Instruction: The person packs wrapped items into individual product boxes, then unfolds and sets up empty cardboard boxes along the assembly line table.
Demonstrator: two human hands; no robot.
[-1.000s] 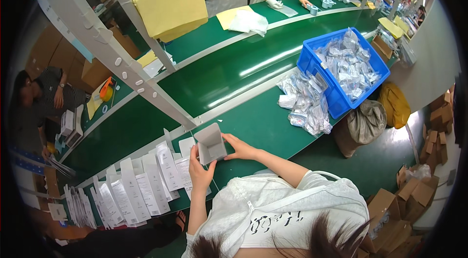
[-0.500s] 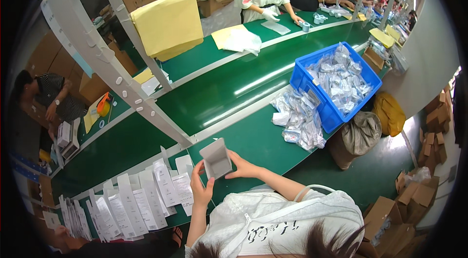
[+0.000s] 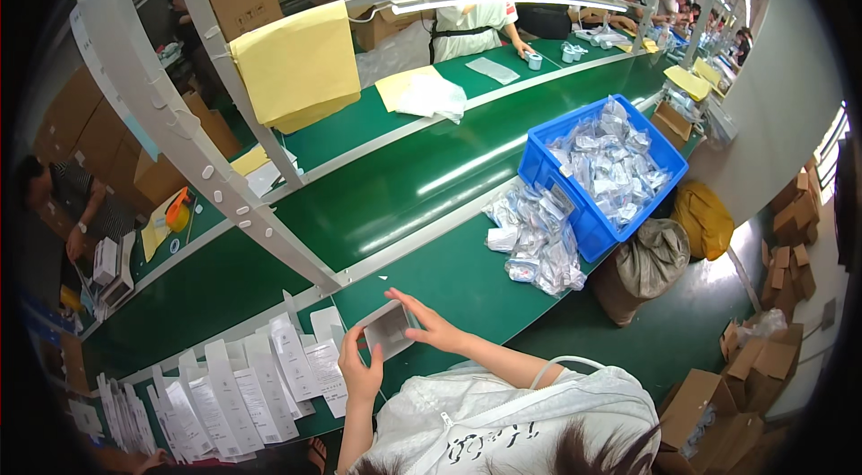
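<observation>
A small pale grey-white cardboard box (image 3: 389, 331) is held over the green bench, its open top facing me. My left hand (image 3: 362, 367) is closed around its left and near side, thumb against the near wall. On the other side, my right hand (image 3: 433, 327) has its fingers stretched out along the far right edge, with the thumb touching the rim. I can see no contents inside the box. Just left of my hands, several flat white printed cartons (image 3: 260, 385) stand in a leaning row, overlapping one another.
A blue crate (image 3: 593, 233) full of clear bagged parts stands on the right, beside a loose pile of such bags (image 3: 539, 246). Beyond the bench runs a green conveyor (image 3: 404, 197), with a metal post (image 3: 269, 224) at left. Sacks (image 3: 651, 264) and brown cartons (image 3: 718, 412) occupy the right-hand floor.
The box's tall raised flap no longer stands up. My right hand has moved from gripping the right side to lying stretched over the far right edge. A person opposite has raised a gloved hand.
</observation>
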